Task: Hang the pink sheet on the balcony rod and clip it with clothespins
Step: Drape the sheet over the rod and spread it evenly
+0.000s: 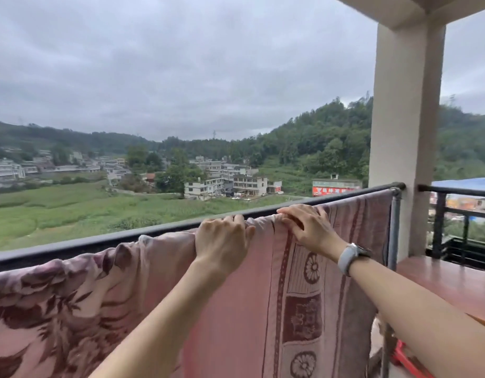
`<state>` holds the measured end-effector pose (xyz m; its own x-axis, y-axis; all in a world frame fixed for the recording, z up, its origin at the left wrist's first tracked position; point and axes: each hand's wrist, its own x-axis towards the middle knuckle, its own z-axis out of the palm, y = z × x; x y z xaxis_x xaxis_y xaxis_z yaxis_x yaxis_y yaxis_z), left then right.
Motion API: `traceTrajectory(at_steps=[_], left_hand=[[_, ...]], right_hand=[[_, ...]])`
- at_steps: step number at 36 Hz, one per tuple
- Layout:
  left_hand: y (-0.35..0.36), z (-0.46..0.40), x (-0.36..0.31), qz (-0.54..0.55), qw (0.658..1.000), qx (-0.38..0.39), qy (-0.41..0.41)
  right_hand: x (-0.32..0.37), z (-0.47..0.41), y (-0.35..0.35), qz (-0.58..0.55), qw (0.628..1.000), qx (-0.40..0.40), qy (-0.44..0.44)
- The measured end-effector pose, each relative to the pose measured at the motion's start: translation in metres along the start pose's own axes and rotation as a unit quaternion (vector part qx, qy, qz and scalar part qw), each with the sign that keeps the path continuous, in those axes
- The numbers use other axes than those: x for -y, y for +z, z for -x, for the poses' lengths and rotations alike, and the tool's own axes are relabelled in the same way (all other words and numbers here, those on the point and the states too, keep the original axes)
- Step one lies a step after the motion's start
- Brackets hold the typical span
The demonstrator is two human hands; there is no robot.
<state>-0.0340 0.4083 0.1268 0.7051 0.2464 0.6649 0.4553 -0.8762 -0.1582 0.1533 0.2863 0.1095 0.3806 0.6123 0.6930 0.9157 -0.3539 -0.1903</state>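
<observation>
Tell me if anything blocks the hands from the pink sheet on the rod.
Nothing visible does. The left hand and right hand already rest on the pink patterned sheet draped over the grey metal rod. No clothespins show.

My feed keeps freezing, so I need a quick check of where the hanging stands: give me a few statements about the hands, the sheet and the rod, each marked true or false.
1. Both hands rest on the top edge of the pink sheet. True: left hand and right hand are both on it.
2. A clothespin is already clipped on the sheet. False: none is visible anywhere.
3. The sheet is draped over the rod near the pillar. True.
4. The left wrist wears a watch. False: the watch is on the right wrist.
5. The right hand's fingers hold a clothespin. False: they lie spread on the fabric, holding nothing else.
</observation>
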Motion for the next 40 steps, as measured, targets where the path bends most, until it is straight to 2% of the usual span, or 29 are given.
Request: traceTrajectory(at_steps=[12,22,28,31,33,36,40], left_hand=[[0.068,-0.109,-0.135,0.043,0.997,-0.021,0.061],[0.115,-0.178,-0.234,0.042,0.996,-0.037,0.076],[0.142,-0.219,-0.292,0.036,0.996,-0.054,0.053],[0.157,-0.239,-0.328,0.026,0.997,-0.063,0.035],[0.169,-0.253,-0.353,0.010,0.998,-0.061,0.012],[0.185,-0.273,-0.384,0.004,0.997,-0.067,-0.035],[0.203,-0.285,-0.419,0.056,0.984,-0.148,-0.084]], right_hand=[[-0.159,-0.022,-0.026,0.032,0.999,0.008,0.008],[-0.302,-0.016,-0.052,0.001,0.997,-0.040,0.067],[-0.398,-0.019,-0.073,-0.009,0.972,-0.102,0.213],[-0.438,-0.031,-0.076,-0.066,0.958,-0.102,0.260],[-0.457,-0.040,-0.074,-0.153,0.948,-0.098,0.260],[-0.471,-0.049,-0.070,-0.277,0.926,-0.100,0.235],[-0.487,-0.056,-0.074,-0.331,0.920,-0.133,0.161]])
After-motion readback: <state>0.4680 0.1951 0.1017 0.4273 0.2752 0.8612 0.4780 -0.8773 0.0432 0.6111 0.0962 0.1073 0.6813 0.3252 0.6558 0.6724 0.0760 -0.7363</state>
